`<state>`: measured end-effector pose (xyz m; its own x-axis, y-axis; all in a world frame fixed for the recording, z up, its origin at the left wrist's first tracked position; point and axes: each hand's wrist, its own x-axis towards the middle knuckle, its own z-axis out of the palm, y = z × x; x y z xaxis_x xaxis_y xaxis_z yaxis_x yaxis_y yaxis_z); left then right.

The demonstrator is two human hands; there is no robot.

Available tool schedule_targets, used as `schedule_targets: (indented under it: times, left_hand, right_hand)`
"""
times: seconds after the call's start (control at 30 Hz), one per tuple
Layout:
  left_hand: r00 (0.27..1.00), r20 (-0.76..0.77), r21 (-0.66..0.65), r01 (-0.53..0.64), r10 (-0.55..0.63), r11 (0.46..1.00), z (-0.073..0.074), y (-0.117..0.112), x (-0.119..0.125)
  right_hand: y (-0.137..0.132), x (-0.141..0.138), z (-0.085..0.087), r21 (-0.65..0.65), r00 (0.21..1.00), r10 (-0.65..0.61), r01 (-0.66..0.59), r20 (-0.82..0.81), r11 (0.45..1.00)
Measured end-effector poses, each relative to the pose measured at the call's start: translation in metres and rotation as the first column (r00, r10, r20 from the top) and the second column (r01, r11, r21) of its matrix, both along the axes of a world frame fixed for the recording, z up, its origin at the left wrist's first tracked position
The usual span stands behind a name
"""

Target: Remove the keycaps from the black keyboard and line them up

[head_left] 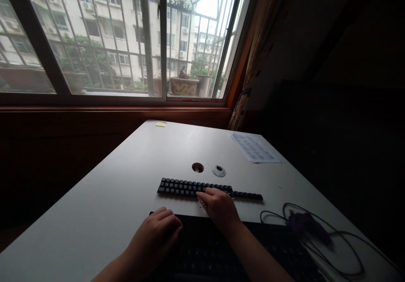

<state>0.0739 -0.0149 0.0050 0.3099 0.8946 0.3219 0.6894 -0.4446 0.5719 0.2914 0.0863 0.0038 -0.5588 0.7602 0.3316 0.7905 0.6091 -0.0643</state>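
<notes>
A dark keyboard (202, 252) lies at the near edge of the desk, its details mostly lost in shadow. My left hand (156, 233) is closed over its upper left end, fingers curled. Beyond it stand rows of loose black keycaps (177, 187), with a single lower row (248, 196) running off to the right. My right hand (218, 206) is over the front of these rows, thumb and fingers pinched together. Thin shiny metal pieces (201, 203) show by its fingertips, seemingly a wire tool; the exact kind is unclear.
Past the keycaps are a round cable hole (198, 168) and its grey cover (218, 171). Printed sheets (255, 147) lie at the far right, a yellow sticky note (160, 124) at the far left. A coiled black cable (351, 248) and a dark purple bundle (308, 227) sit right.
</notes>
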Motion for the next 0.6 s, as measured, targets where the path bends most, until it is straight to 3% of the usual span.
schedule_targets:
  times: [0.4,0.6]
  left_hand:
    - [1.000,-0.017,0.037,0.011,-0.010,0.999,-0.0037,0.0018,-0.0005]
    - [0.999,-0.031,0.043,0.016,-0.014,0.999,-0.0083,0.0024,-0.0013]
  right_hand:
    - [0.0008,0.0014,-0.0016,0.012,1.000,-0.020,0.021,-0.022,1.000]
    - [0.0051,0.0052,-0.0043,0.007,0.989,-0.037,0.038,-0.140,0.999]
